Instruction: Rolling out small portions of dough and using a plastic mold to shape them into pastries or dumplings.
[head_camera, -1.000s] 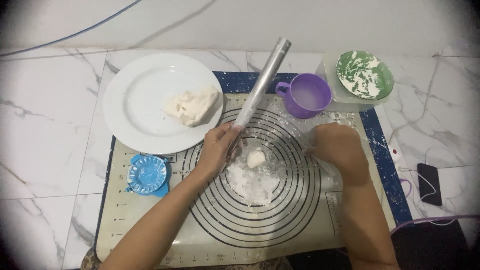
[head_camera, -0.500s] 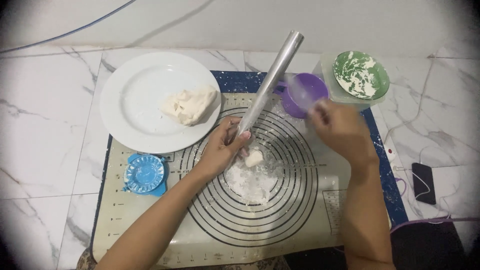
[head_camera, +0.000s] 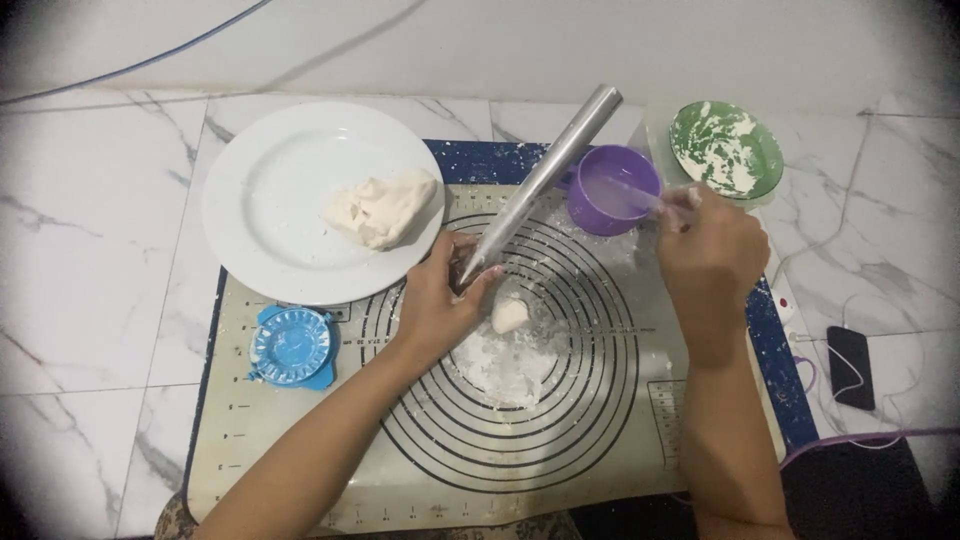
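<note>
Marble floor carries a mat (head_camera: 300, 440). Left hand (head_camera: 435, 305) is closed around a steel pin's (head_camera: 545, 180) lower end, dough (head_camera: 509, 315) just right of it. Right hand (head_camera: 705, 250) pinches something unclear over a purple cup (head_camera: 610, 195).

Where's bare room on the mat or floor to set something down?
Free: the marble floor left of the white plate; the mat's near-left corner below the blue dumpling mould. Crowded: the mat's top right, where the right hand, purple cup and green bowl cluster, and the centre with the left hand, rolling pin, dough piece.
</note>
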